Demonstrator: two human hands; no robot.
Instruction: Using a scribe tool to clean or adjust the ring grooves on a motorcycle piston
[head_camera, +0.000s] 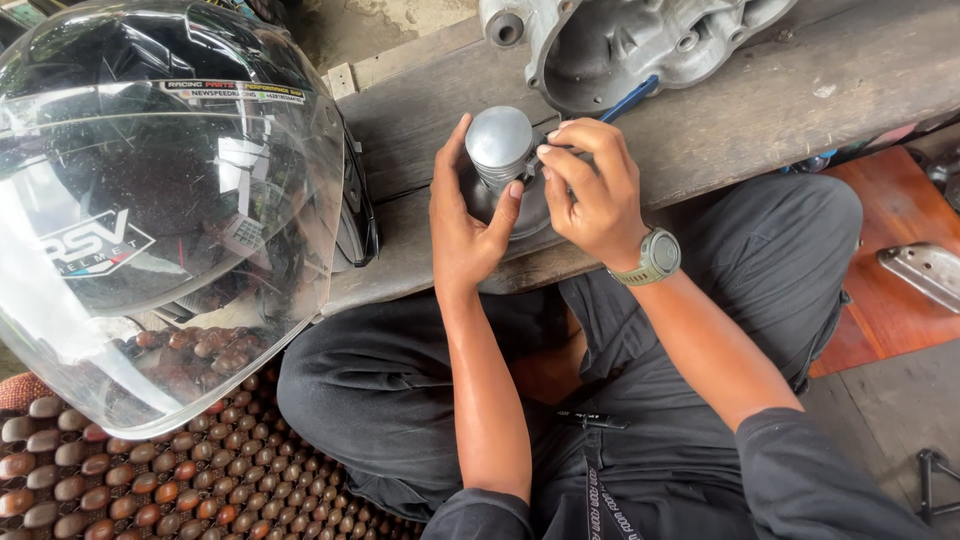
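Piston (500, 145), a grey metal cylinder with a domed crown and ring grooves around its side, stands upright on the wooden plank bench (760, 100) in front of me. My left hand (465, 225) wraps around it from the left side, thumb (500, 215) pressed against the skirt near the grooves and fingers curled behind the crown, so that hand is clenched on the piston. My right hand (595, 190) comes in from the right, fingertips pinched together at the grooved band, touching the piston's side; whether something small sits between those fingertips I cannot tell, the spot is too small to read. A grey-green wristwatch (652, 258) sits on my right wrist.

Under the piston I see a round, dark metal part (525, 215), partly hidden by both hands. Just behind, at the far edge of the bench, lies a cast aluminium engine cover (640, 40) with its hollow side up, and a blue handle (630, 98) pokes out from under its near rim, close to my right fingers.

To the left, a black helmet (170, 180) with a clear visor rests against the bench's end, above a mat of brown wooden beads (150, 480). My legs in dark trousers (400, 380) are crossed below the bench. On the orange floor at the right lies a flat shiny metal piece (925, 270), well apart from the hands.
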